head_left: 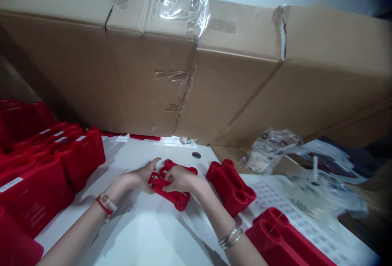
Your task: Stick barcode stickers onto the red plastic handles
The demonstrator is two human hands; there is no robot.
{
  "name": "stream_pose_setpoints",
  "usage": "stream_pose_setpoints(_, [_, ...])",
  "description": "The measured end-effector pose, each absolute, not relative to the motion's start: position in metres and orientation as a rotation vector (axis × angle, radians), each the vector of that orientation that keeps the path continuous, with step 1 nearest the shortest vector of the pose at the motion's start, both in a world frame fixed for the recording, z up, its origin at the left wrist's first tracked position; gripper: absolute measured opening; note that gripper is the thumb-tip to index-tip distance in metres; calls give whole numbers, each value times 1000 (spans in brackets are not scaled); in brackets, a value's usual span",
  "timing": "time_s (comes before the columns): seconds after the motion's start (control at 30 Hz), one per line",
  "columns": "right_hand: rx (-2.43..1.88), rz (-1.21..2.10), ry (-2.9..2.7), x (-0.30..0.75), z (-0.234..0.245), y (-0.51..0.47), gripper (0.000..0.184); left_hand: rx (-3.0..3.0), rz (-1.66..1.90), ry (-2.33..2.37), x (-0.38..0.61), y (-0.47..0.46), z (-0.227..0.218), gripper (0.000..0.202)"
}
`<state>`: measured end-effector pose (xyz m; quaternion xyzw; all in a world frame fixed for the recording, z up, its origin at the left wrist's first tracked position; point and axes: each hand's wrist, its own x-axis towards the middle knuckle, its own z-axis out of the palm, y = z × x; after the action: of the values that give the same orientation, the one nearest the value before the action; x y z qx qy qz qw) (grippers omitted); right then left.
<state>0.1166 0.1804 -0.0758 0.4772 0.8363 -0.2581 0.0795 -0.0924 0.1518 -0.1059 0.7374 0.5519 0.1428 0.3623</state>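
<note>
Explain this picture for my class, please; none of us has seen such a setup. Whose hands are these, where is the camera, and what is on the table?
There is no machine here: a person works with two bare hands. The single picture comes from a camera worn on that person's head, looking forward and down.

On the white table, the right hand has its fingers curled onto red parts. The left hand is at their left end; its grip is hard to judge.

Red blocks crowd the left side, and other blocks lie on the right, near a printed sheet. Behind stands taped cardboard.
</note>
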Motion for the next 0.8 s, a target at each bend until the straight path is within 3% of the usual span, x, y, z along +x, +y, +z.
stream_pose_setpoints(0.37, [1348,-555,2353,116,-74,183,29,1904,198,1574,-90,148,-104,82])
stream_pose_setpoints(0.8, [1418,-555,2338,116,-59,175,31,1936,174,1507,-74,136,-90,72])
